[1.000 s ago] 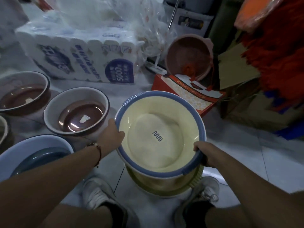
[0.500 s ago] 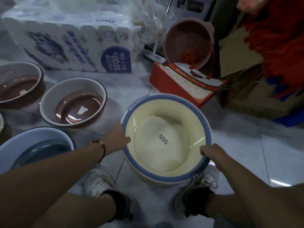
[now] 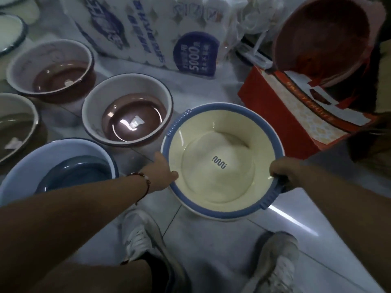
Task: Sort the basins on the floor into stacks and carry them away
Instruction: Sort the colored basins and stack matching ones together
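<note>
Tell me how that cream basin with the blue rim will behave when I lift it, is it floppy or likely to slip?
The cream basin looks like moulded plastic, so probably light and fairly stiff, flexing a little. Its blue rim has ribbed sections, so the left hand and right hand, gripping opposite sides, likely won't slip. Another basin seems nested underneath and might drop free.

Left grip point(image 3: 161, 174): fingers hiding under cream basin point(image 3: 222, 161) rim, curl unclear. Right grip point(image 3: 283, 173): fingertips wrapping behind blue rim, out of sight. Basins nested beneath cream one mostly covered, count unclear. Left of left grip, blue basin point(image 3: 53, 166) and olive basin point(image 3: 17, 125) running off frame edge. Far beyond left grip, tissue pack point(image 3: 148, 28) print blurring, unreadable.
</note>
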